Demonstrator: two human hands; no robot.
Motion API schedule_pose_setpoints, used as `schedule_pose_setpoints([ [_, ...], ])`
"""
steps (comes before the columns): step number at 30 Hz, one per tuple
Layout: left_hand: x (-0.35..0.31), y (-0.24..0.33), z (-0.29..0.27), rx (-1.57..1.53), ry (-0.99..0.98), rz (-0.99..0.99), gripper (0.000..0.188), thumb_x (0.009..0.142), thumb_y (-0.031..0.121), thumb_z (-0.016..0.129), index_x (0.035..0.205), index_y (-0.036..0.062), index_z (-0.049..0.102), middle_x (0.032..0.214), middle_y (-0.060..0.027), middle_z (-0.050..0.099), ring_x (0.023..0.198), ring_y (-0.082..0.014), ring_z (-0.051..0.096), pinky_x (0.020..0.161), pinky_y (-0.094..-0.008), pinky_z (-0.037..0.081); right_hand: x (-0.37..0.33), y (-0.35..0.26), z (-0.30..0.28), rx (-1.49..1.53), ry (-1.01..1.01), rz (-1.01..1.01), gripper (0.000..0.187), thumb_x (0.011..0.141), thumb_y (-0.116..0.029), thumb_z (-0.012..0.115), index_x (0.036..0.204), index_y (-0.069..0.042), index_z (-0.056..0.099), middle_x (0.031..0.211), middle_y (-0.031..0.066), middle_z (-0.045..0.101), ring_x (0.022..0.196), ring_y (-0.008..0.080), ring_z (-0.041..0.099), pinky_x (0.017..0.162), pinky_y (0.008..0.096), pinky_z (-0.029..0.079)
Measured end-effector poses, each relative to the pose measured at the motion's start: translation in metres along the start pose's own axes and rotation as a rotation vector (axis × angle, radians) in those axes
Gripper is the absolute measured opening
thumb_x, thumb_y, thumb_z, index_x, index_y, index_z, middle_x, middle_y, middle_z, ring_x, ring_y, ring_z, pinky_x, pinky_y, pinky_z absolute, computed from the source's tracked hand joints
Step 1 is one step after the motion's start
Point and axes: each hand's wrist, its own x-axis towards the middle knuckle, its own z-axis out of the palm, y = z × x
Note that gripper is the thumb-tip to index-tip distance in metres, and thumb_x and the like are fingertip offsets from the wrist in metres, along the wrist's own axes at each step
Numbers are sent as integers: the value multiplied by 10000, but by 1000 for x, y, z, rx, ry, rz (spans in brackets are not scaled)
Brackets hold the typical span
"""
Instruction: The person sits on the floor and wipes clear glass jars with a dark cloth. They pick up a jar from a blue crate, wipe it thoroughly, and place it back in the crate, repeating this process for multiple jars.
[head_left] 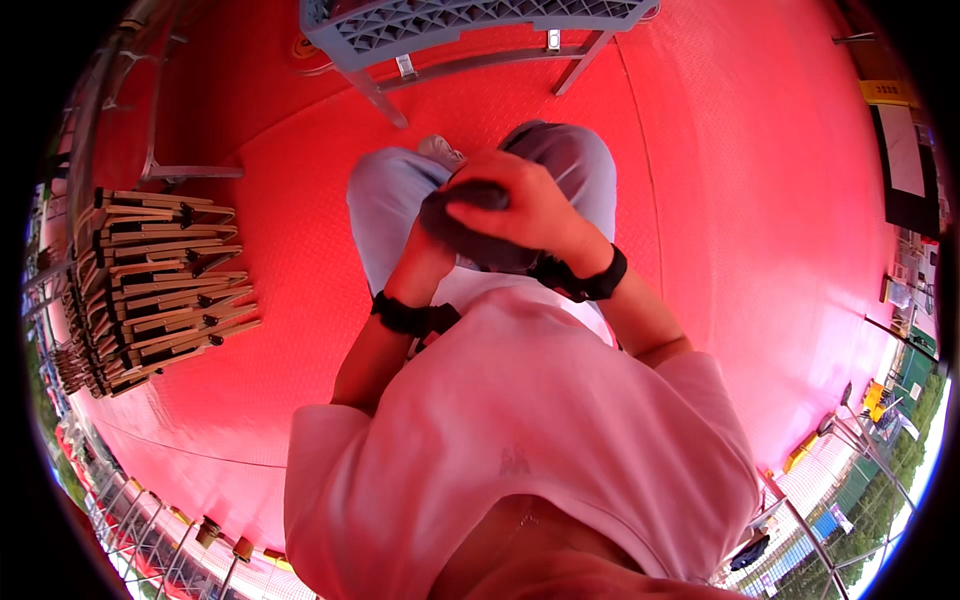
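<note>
In front of my bent knees, a dark rounded object with a smooth, soft-looking surface is held between my two hands; its exact kind cannot be made out. My right hand lies over it from above, fingers bent around its near side. From below and the left, my left hand comes up against the same object, which hides most of its fingers. Black bands circle both wrists, the left band and the right band. My jeans show on either side of the hands.
A grey-blue lattice plastic rack on metal legs stands ahead, beyond my feet. On the left, several tan folding frames are stacked close together. The floor is red and textured. Railings run behind me at the lower right.
</note>
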Motion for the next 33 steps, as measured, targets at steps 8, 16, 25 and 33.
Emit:
schedule_pose_setpoints([
  [8,-5,37,20,-277,6,-301,393,1028,341,514,1301,64,574,1170,-55,673,995,-197,661,835,-361,550,-9,15,-21,545,234,441,394,916,-306,724,1139,13,662,1032,76,699,916,123,653,786,263,532],
  [16,2,18,-5,-584,-150,-337,370,1009,355,574,1296,123,593,1188,-44,667,996,-204,664,811,-373,569,-25,-5,-7,93,235,24,573,770,-243,853,1236,-21,604,1070,133,683,986,235,662,865,330,519],
  [25,-5,18,5,-451,-45,-296,431,1015,400,547,1353,134,557,1217,-48,663,1071,-207,657,763,-371,580,-25,1,-16,292,210,176,503,824,-127,780,1270,-16,577,1105,107,685,1031,164,633,903,311,500],
  [33,-22,46,23,-409,-211,-286,467,1067,389,422,1398,69,498,1298,-82,614,1148,-198,616,878,-354,539,-29,54,-37,517,287,244,537,838,-86,761,1329,-39,549,1234,84,638,1160,169,589,984,317,478],
])
